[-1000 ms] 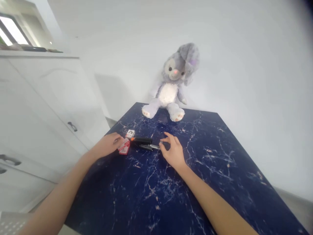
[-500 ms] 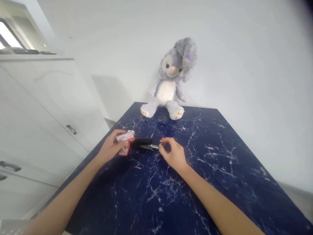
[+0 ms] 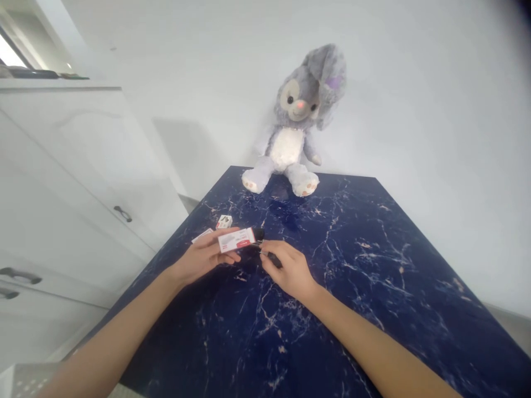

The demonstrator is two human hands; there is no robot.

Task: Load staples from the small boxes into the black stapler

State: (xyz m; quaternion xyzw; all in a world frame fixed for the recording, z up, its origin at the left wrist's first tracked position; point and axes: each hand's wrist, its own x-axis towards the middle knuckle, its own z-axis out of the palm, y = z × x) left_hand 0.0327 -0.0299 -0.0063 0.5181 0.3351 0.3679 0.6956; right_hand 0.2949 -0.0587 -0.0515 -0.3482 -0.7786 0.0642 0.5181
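Note:
My left hand (image 3: 203,257) holds a small white-and-red box (image 3: 236,240) between thumb and fingers, its printed face turned up. Close to the box's right end, the thumb and forefinger of my right hand (image 3: 286,268) are pinched together. Something small and shiny shows at those fingertips, too small to name. A black object (image 3: 259,234) sticks out behind the box, mostly hidden. In the gap of my right hand a dark piece (image 3: 274,260) shows, perhaps part of the silver-and-black item on the table.
A small white box (image 3: 224,221) and another white-and-red box (image 3: 202,236) lie beyond my left hand. At the back of the dark blue marbled table (image 3: 357,309) a grey plush rabbit (image 3: 290,132) sits against the wall. White cabinets (image 3: 83,182) stand to the left.
My left hand has moved right with the box, which now covers much of the black object. My right hand has come slightly left and down, its fingertips now by the box's end.

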